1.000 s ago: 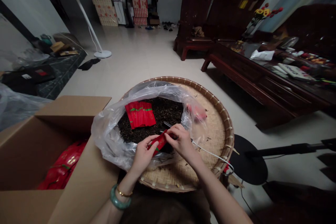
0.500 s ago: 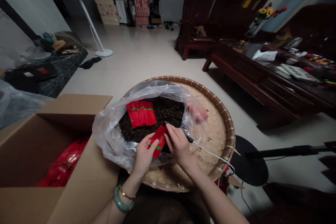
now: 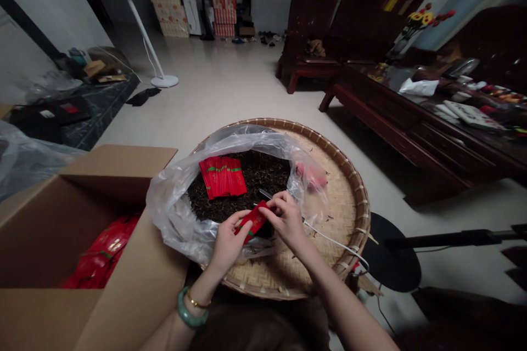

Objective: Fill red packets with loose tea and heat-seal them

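Note:
A small red packet (image 3: 256, 221) with a green band lies slanted between my hands, over an open clear plastic bag (image 3: 164, 214) of dark dried leaves (image 3: 265, 170). My left hand (image 3: 230, 236) grips its lower part between thumb and fingers. At its upper end, the thumb and fingers of my right hand (image 3: 286, 219) are pinched on the edge. A slim metal-tipped tool (image 3: 264, 193) shows beside my right fingers; whether that hand also holds it is hidden. A white cable (image 3: 329, 238) runs off to the right. Several red packets (image 3: 224, 176) lie fanned on the leaves.
A round woven bamboo tray (image 3: 349, 186) bears the bag and some pinkish-red packets (image 3: 310, 175) under plastic. At the left, an open cardboard box (image 3: 135, 279) contains shiny red packets (image 3: 107, 249). A black round stand base (image 3: 391, 252) sits right of the tray.
My right fingers have shifted from beside the packet onto its upper edge. The packet is tilted flatter, and more of the metal-tipped tool shows.

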`<act>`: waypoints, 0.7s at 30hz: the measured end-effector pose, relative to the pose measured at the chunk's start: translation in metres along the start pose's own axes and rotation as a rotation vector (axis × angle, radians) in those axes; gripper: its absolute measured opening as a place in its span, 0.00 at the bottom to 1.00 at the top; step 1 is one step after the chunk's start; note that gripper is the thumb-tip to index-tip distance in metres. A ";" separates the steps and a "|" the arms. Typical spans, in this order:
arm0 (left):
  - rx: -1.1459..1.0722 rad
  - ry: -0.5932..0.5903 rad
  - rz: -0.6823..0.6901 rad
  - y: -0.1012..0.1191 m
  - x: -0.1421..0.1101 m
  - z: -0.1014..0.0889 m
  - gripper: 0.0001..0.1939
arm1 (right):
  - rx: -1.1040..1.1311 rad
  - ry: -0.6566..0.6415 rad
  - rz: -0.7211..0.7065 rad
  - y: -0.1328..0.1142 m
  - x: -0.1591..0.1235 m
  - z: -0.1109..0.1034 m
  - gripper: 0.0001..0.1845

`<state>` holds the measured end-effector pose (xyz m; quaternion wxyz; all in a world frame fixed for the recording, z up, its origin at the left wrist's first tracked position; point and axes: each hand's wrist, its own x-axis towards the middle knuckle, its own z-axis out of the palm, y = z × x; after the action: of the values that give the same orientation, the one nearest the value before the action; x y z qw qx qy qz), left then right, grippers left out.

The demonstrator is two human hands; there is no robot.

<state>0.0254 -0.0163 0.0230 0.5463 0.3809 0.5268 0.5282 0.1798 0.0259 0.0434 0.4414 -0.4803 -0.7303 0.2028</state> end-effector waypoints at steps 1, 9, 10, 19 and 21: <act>0.015 -0.015 0.008 0.001 0.001 -0.001 0.18 | -0.023 0.003 -0.025 0.000 0.001 -0.002 0.08; -0.236 0.073 -0.097 -0.001 0.008 -0.007 0.22 | 0.074 -0.033 -0.122 -0.001 -0.004 -0.008 0.06; -0.257 0.088 -0.092 -0.001 0.009 -0.008 0.22 | 0.090 -0.047 -0.088 -0.001 -0.005 -0.007 0.05; -0.044 -0.057 -0.005 0.002 0.010 -0.013 0.18 | 0.153 -0.041 -0.014 0.001 -0.006 -0.004 0.09; -0.131 -0.087 -0.049 0.001 0.011 -0.014 0.23 | 0.177 -0.016 0.025 0.002 -0.006 -0.005 0.10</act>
<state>0.0101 -0.0074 0.0202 0.6051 0.3537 0.4762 0.5310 0.1856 0.0205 0.0419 0.4737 -0.4468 -0.7070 0.2759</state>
